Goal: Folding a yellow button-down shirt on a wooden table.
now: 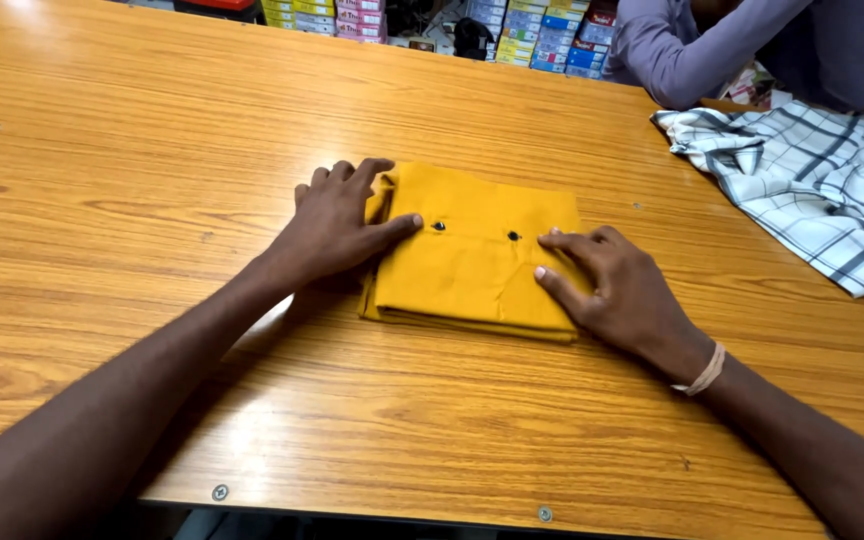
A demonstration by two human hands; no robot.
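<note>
A mustard-yellow shirt [472,255], folded into a neat rectangle with two dark buttons showing, lies in the middle of the wooden table [152,150]. My left hand [337,220] rests flat on the shirt's left edge, fingers spread, thumb stretched toward a button. On the shirt's right side lies my right hand [612,285], fingers apart and pressed on the cloth. A pale band circles my right wrist. Neither hand grips anything.
A white and grey checked shirt [812,180] lies crumpled at the table's far right. Behind it another person in a lilac long sleeve [672,55] leans on the table. Stacked coloured boxes [542,30] line the back. The table's near edge runs close below my arms.
</note>
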